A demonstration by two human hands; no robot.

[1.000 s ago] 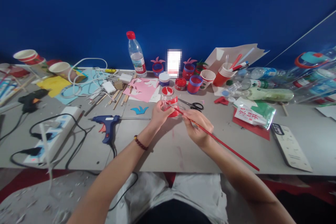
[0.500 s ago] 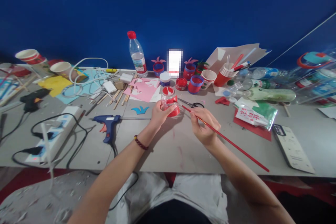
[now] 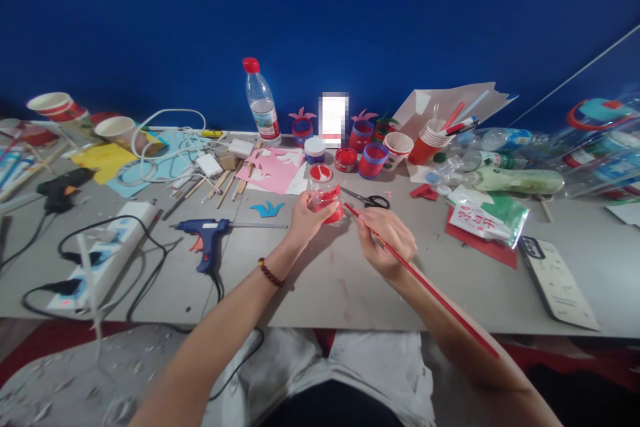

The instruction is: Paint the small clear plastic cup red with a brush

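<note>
My left hand (image 3: 306, 219) is closed round a clear plastic cut bottle piece (image 3: 327, 201), tilted and partly covered in red paint. In my right hand (image 3: 389, 240) is a long red paintbrush (image 3: 425, 278), gripped like a pen. The brush tip is close to the bottle piece's right side; contact cannot be made out. Just behind sits a lid (image 3: 321, 174) smeared with red paint. An open jar of red paint (image 3: 345, 159) stands beyond it, beside a white-topped jar (image 3: 315, 149). Black-handled scissors (image 3: 375, 201) lie behind my right hand.
A blue glue gun (image 3: 207, 237) and a blue paper cutout (image 3: 267, 209) lie to the left, near a power strip (image 3: 107, 253) with cables. Red-and-blue painted cups (image 3: 373, 160) and a water bottle (image 3: 261, 107) stand behind. On the right are a phone (image 3: 557, 283) and several plastic bottles (image 3: 515, 181).
The brush's back end has swung down and left as my right hand shifted slightly left. The bottle piece has turned a little in my left hand, still held.
</note>
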